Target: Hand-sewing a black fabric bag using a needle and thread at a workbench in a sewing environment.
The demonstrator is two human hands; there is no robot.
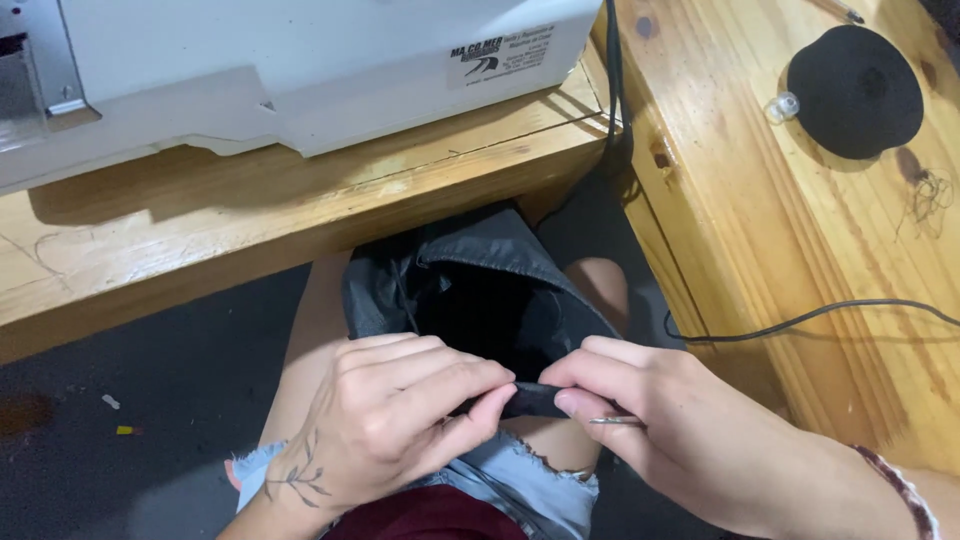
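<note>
**Both hands pinch the edge of a dark garment over the lap**

The left hand (395, 420), a small plant tattoo at its wrist, closes thumb and fingers on the near edge of a black fabric piece (470, 295). The right hand (650, 420) meets it from the other side, its thumb and forefinger gripping the same edge so that the fingertips of both hands nearly touch. The right hand also holds a thin metal tool (612, 421), whose tip shows just under its fingers; what kind of tool it is cannot be told.

The fabric lies bunched on the person's lap, above frayed light-blue denim shorts (520, 485), and reaches up to the front edge of a wooden table (300, 210). On that table stands a white sewing machine (300, 70). To the right is a second wooden surface (760, 230) bearing a round black pad (855, 90) with a small clear plastic piece (782, 106) beside it, and a black cable (800, 320) runs across it. The floor (130, 420) below is dark grey.
</note>
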